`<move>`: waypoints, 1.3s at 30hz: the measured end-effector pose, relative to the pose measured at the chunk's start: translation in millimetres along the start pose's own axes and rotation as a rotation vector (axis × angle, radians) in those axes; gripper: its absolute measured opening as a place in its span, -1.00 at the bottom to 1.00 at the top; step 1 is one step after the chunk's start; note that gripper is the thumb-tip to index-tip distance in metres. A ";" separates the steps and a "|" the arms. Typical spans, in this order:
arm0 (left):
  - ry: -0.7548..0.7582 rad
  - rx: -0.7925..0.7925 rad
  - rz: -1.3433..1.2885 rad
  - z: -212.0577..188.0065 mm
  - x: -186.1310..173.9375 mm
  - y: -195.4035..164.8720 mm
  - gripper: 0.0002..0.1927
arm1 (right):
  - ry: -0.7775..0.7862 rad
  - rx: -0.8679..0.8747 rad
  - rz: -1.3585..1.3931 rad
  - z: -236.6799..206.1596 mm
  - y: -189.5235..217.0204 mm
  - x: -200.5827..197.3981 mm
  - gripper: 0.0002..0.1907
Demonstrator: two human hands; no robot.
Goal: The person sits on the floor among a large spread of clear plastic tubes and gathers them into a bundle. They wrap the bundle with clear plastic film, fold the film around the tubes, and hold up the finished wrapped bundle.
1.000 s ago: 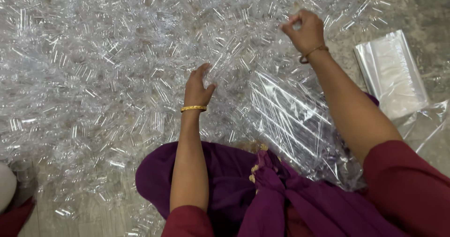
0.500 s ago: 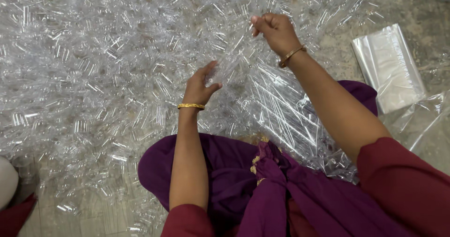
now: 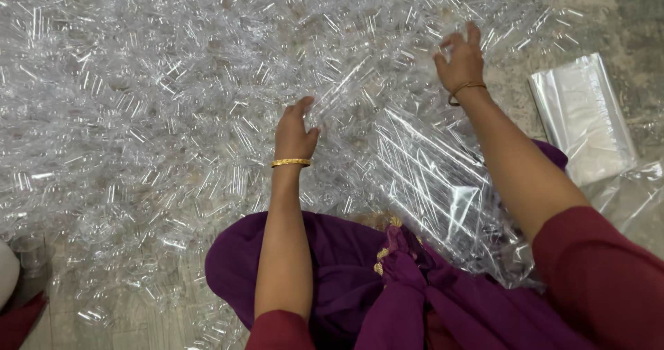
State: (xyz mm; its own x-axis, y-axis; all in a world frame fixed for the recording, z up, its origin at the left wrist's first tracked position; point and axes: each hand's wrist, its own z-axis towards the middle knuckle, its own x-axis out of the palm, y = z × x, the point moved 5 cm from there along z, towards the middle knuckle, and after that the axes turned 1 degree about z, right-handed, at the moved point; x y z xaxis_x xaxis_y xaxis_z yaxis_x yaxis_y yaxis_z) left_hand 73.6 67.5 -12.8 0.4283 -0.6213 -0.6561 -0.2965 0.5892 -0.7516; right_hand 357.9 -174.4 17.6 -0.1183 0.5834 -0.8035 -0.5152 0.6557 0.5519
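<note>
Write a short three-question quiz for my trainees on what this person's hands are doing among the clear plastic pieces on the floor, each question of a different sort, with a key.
1. True or false: the left hand wears a gold bangle at the wrist.
2. Multiple choice: the flat stack of clear bags lies (a) under the left hand, (b) to the right of the right hand, (c) on the purple cloth.
3. Fill in: the clear bag stuffed with tubes lies between the two ____.

Key
1. True.
2. b.
3. Forearms. The bag sits just in front of the person's lap, and both hands rest on the loose clear plastic tubes spread over the floor.
</note>
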 end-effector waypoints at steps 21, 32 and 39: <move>0.075 -0.017 -0.187 6.2 22.8 10.5 -0.27 | 0.224 0.221 0.564 12.4 45.4 37.3 -0.65; 0.034 -0.013 -0.084 3.2 18.7 19.8 -0.29 | 0.199 0.402 0.830 31.1 51.8 33.6 -0.52; 0.181 0.031 -0.142 -4.6 22.5 9.9 -0.28 | 0.263 0.528 0.979 12.7 70.8 16.0 -0.49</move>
State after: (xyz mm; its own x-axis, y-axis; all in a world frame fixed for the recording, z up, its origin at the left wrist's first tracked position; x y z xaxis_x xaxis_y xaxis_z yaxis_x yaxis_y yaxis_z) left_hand 76.3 57.0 -35.3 0.3026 -0.7800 -0.5477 -0.2163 0.5034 -0.8365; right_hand 330.4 -112.5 46.6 -0.4784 0.8774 0.0361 0.3102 0.1304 0.9417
